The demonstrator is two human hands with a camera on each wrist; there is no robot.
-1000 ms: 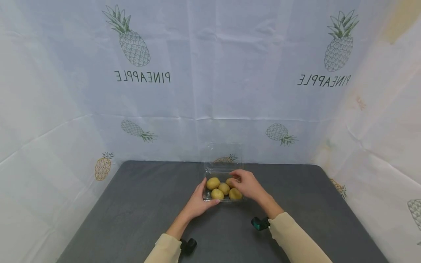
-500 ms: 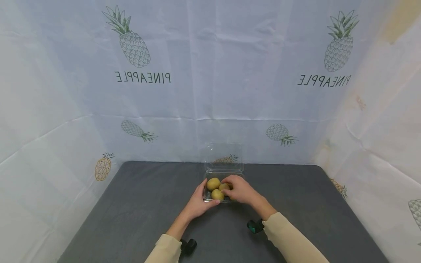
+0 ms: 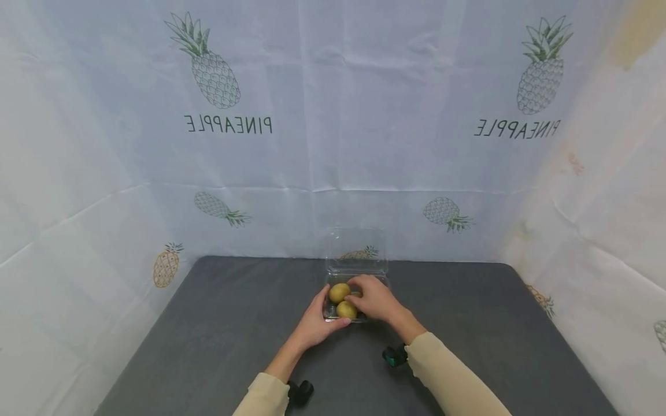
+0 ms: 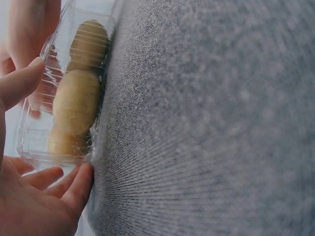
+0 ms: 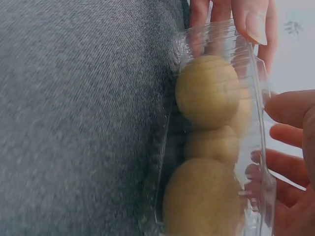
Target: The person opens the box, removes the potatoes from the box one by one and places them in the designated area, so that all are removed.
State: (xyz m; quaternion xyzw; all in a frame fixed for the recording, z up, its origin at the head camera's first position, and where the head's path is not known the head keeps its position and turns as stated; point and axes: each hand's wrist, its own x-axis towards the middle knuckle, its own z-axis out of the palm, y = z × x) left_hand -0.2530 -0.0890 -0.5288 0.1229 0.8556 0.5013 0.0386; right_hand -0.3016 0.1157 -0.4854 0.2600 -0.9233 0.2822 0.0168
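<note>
A clear plastic clamshell box [image 3: 329, 315] stands with its lid raised. It holds several potatoes, with one at the back left [image 3: 339, 292] and another at the front left [image 3: 346, 309]. My left hand [image 3: 315, 323] grips the box's front left corner, thumb along the front rim and fingers at the left side. My right hand [image 3: 378, 299] reaches inside from the right, fingers bent over the middle potato [image 5: 216, 145]. Through the ribbed wall in the right wrist view its fingertips [image 5: 253, 172] show beside the potatoes. Whether they grip one is not clear. The hand hides the right-side potatoes in the head view.
The box rests on a dark grey table [image 3: 234, 335]. Its transparent lid [image 3: 356, 245] leans back toward a white curtain [image 3: 364, 115] with pineapple prints, which hangs behind and at both sides. A black wrist device [image 3: 300, 393] sits under each sleeve.
My right hand has moved left and slightly forward-down, from the back right potato to the middle one, covering more potatoes. My left hand keeps its hold on the box. The view has shifted slightly.
</note>
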